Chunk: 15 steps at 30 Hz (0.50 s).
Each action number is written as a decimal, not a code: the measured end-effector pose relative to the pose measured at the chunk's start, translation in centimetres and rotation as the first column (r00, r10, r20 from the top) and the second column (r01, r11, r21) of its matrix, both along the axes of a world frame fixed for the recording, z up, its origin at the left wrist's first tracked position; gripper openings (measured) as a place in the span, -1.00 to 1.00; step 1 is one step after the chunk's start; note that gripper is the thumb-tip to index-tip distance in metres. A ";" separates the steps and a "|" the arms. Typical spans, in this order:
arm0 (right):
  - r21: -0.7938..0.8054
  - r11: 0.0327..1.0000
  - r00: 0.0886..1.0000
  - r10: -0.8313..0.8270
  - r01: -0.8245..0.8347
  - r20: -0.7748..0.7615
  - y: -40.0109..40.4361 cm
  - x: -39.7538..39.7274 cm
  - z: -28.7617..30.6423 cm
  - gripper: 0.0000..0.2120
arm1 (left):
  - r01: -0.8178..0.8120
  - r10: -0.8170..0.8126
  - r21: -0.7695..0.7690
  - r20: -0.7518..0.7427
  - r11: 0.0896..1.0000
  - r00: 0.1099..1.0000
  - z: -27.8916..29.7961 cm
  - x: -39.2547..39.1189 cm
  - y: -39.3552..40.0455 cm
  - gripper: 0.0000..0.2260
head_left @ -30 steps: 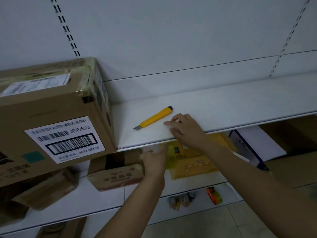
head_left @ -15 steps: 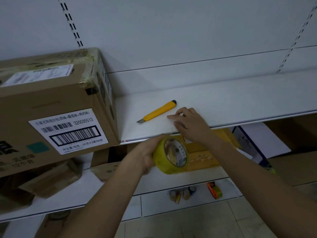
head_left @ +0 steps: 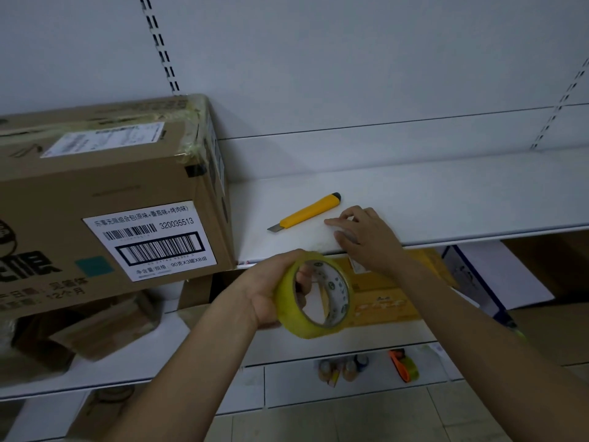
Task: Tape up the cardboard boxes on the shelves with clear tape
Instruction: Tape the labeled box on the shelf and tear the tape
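Your left hand grips the tape roll just below the shelf edge, your right hand rests loosely curled on it beside the knife, and the cardboard box at its left end already looks taped, others below likely remaining.

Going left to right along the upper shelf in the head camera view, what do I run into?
Cardboard box → yellow utility knife → right hand, fingers resting on the shelf just past the knife. The left hand holds the tape roll below the shelf edge, so it is left out.
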State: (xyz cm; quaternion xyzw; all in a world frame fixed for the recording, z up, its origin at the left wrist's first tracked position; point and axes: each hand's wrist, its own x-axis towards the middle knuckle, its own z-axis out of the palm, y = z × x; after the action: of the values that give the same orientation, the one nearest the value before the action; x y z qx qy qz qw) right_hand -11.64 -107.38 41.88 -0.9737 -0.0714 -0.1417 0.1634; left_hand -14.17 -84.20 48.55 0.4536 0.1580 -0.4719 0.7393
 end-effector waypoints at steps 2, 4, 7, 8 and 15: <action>0.193 0.981 0.995 -0.012 0.032 -0.102 0.6 -0.2 1.4 -0.50 | -0.010 -0.043 0.197 0.263 0.980 0.964 1.3 -1.1 0.5 -0.83; 0.594 0.801 0.974 0.070 0.074 -0.216 2.1 -1.1 4.1 -0.49 | -0.180 -0.103 0.403 0.589 0.897 0.802 2.6 -1.8 0.5 -0.86; 0.835 0.547 0.913 0.311 0.057 -0.265 4.8 -2.6 9.0 -0.44 | -0.307 -0.202 0.422 0.809 0.853 0.552 4.8 -2.2 0.5 -0.83; 0.815 0.579 0.916 0.334 -0.015 -0.221 5.6 -3.1 10.5 -0.46 | -0.300 -0.199 0.391 0.835 0.870 0.512 5.7 -2.2 0.6 -0.81; 0.767 0.621 0.975 0.223 -0.158 0.021 7.7 -2.1 21.0 -0.83 | -0.296 -0.411 0.499 0.856 0.814 0.313 14.7 0.4 3.4 -0.68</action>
State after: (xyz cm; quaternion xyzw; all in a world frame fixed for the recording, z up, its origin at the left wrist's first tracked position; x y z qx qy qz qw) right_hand -13.76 -99.66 62.83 -0.8048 -0.1013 -0.1032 0.5757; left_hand -13.77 -80.78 63.25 0.8465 -0.1882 -0.0700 0.4931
